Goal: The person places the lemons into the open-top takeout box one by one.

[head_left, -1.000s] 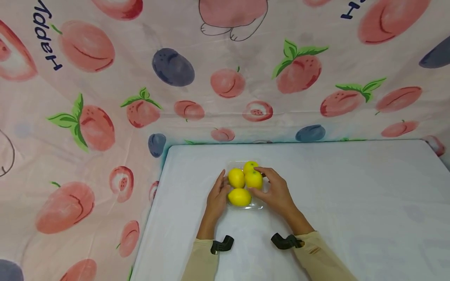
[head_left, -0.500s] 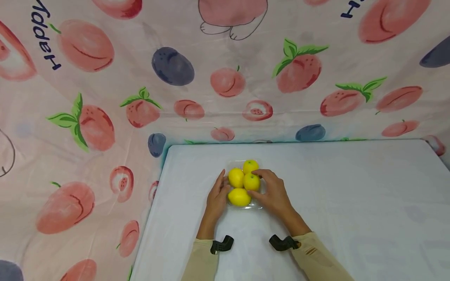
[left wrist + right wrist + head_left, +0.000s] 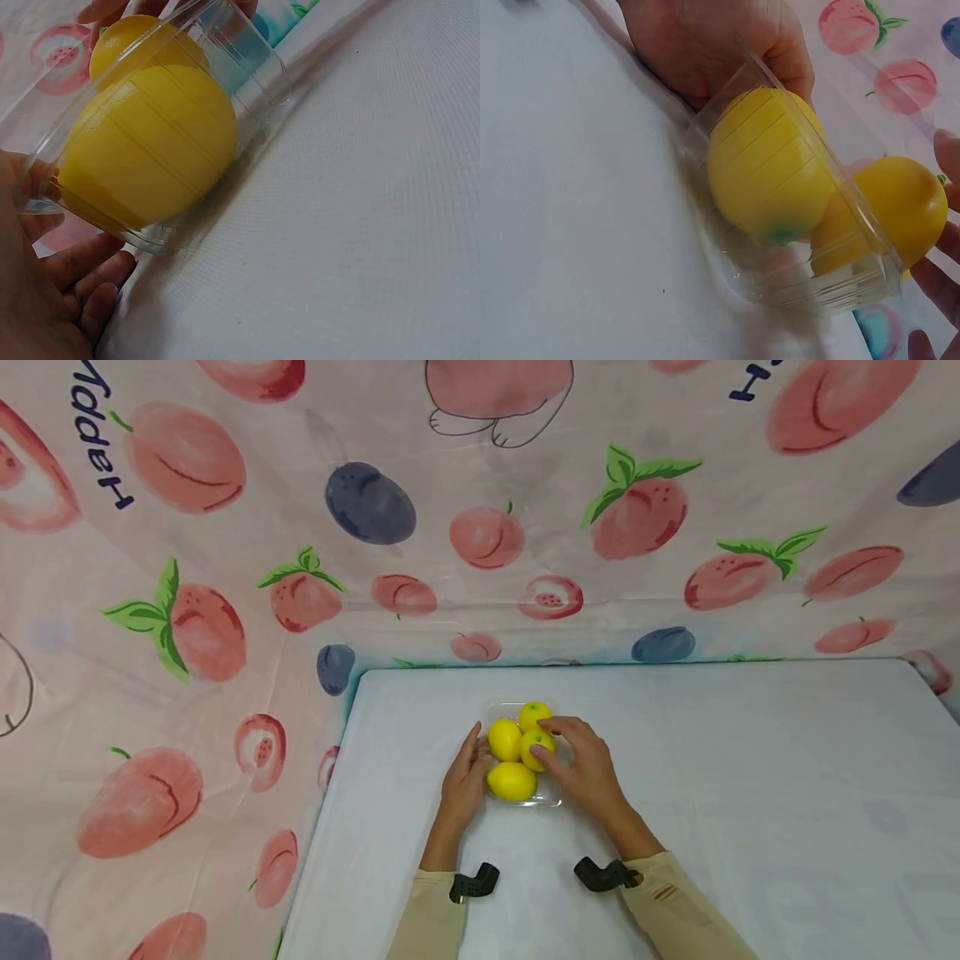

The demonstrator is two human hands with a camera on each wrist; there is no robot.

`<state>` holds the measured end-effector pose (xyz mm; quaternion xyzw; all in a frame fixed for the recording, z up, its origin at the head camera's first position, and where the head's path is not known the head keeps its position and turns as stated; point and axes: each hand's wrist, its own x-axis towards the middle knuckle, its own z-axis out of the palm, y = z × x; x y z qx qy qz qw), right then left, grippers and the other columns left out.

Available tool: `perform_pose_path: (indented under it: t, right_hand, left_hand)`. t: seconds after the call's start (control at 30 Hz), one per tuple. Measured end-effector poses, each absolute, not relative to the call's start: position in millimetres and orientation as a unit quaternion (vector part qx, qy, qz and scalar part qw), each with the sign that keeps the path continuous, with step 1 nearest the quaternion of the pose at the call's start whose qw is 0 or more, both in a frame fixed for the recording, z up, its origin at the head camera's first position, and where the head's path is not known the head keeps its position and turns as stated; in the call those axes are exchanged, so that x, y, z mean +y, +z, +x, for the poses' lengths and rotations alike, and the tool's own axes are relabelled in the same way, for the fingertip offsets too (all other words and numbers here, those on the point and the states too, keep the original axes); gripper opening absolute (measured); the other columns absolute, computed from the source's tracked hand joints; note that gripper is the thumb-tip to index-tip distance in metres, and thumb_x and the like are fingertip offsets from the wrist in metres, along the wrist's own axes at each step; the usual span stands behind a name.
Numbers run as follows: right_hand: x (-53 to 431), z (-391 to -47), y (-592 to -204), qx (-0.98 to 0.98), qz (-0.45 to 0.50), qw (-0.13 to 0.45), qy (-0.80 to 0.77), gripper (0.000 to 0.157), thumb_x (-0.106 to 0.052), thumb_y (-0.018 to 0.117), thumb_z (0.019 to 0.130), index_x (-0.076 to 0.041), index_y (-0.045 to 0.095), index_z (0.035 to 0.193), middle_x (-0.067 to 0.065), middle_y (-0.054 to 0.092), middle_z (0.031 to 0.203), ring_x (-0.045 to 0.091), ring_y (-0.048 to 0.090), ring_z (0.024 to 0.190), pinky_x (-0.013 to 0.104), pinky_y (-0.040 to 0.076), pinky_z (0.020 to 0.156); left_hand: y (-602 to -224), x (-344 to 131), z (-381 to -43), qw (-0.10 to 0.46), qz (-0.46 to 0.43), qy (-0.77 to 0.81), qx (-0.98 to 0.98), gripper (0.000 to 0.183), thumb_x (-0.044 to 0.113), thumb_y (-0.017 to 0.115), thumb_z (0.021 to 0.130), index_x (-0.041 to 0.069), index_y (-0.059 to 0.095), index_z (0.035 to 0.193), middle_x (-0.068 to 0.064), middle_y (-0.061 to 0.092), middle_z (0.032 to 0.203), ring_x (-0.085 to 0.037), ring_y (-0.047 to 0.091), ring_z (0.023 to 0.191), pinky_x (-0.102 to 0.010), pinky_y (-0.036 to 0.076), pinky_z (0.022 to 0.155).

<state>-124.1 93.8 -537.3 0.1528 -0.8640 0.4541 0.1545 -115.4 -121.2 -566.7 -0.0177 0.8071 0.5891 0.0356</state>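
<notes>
A clear plastic container (image 3: 550, 797) on the white table holds several yellow lemons. The nearest lemon (image 3: 512, 782) lies on its side; another lemon (image 3: 504, 740) sits behind it, and a third (image 3: 534, 714) is at the back. My left hand (image 3: 461, 787) grips the container's left wall, its thumb at the rim and fingers outside, as the left wrist view shows. With thumb and fingers my right hand (image 3: 588, 768) holds the right-hand lemon (image 3: 537, 760), which stays among the others. In the right wrist view this lemon (image 3: 911, 210) shows above the rim.
The white tabletop (image 3: 750, 777) stretches to the right of the container. A fruit-printed cloth (image 3: 487, 468) hangs behind the table and along its left side. Black wrist mounts (image 3: 474, 882) sit over both sleeves.
The right hand shifted slightly left with the right-hand lemon, then its thumb moved up onto the lemon's top. The left hand and container stay in place.
</notes>
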Motion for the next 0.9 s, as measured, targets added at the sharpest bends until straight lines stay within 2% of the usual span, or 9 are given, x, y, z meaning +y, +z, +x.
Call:
perform_pose_path:
  t: [0.27,0.9]
  right_hand:
    - [93.3,-127.4,-541.3,-0.855,0.149,0.161,0.469,0.03,-0.024,0.079,0.09,-0.013,0.075,0.117,0.005,0.071,0.119,0.025,0.062,0.116,0.049,0.051,0.102]
    - [95.4,-133.6,-546.2,-0.864,0.146,0.148,0.458,0.029,-0.027,0.08,0.09,-0.013,0.077,0.114,0.003,0.073,0.115,0.025,0.062,0.113,0.047,0.051,0.1]
  left_hand:
    - [-566.1,-119.7,-115.6,0.029,-0.018,0.587,0.809,0.056,0.027,0.047,0.106,0.037,0.033,0.159,0.001,0.054,0.15,-0.021,0.052,0.134,-0.052,0.037,0.117]
    - [-565.5,-116.3,-118.0,0.031,-0.027,0.585,0.81,0.056,0.027,0.046,0.106,0.039,0.032,0.159,0.001,0.053,0.151,-0.022,0.051,0.135,-0.051,0.036,0.118]
